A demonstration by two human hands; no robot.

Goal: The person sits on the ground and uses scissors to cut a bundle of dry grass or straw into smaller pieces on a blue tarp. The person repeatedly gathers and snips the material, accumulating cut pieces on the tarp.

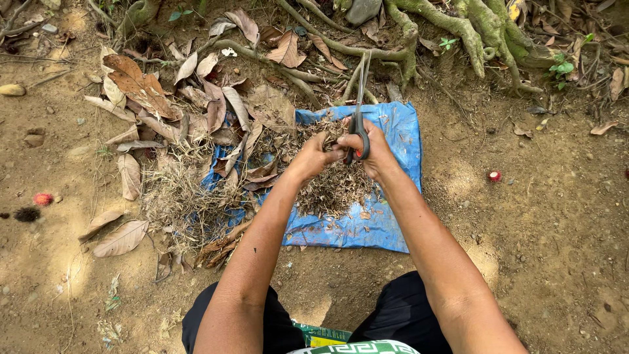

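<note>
My right hand (372, 149) grips a pair of scissors (358, 105) by its dark handles, the long metal blades pointing away from me toward the tree roots. My left hand (317, 155) is closed on a small bunch of dry plant stems right beside the scissor handles. Both hands hover over a heap of chopped dry plant bits (335, 187) lying on a blue plastic sheet (392, 216) spread on the dirt.
Dry brown leaves (139, 85) and dry grass (178, 196) cover the sheet's left side and the ground beside it. Tree roots (458, 29) run along the top. A small red fruit (495, 176) lies on the dirt at right, another (42, 198) at far left.
</note>
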